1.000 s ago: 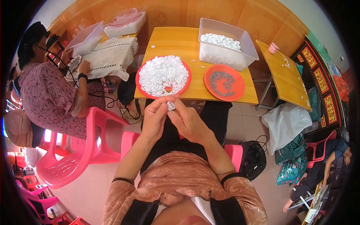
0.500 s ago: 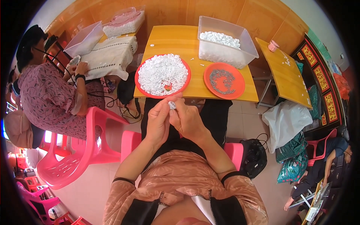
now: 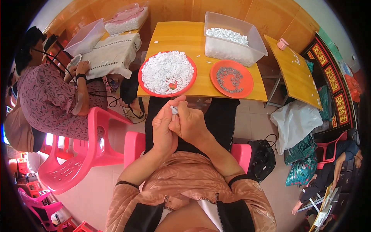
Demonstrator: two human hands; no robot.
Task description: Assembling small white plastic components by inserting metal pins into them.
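Observation:
A small white plastic piece (image 3: 174, 110) is pinched between my two hands, just in front of the table edge over my lap. My left hand (image 3: 163, 123) grips it from the left, and my right hand (image 3: 190, 123) presses on it from the right, thumbs close together. Its exact shape is mostly covered by the fingers. Beyond my hands, a red round tray (image 3: 140, 82) carries a heap of white ring-like plastic pieces (image 3: 167, 69). To its right, an orange plate (image 3: 245, 75) holds small grey metal pieces (image 3: 229, 79), spread in a curved band.
A clear plastic bin (image 3: 235, 50) of white pieces stands at the back of the yellow table (image 3: 179, 34). On the left, a person (image 3: 58, 96) works at another table, near a pink chair (image 3: 91, 143). Side table (image 3: 297, 83), white bag (image 3: 295, 123) and black bag (image 3: 261, 162) are right.
Both hands have shifted slightly left, still pinching the white piece, which has turned a little between the fingers. The table and trays look nearly the same.

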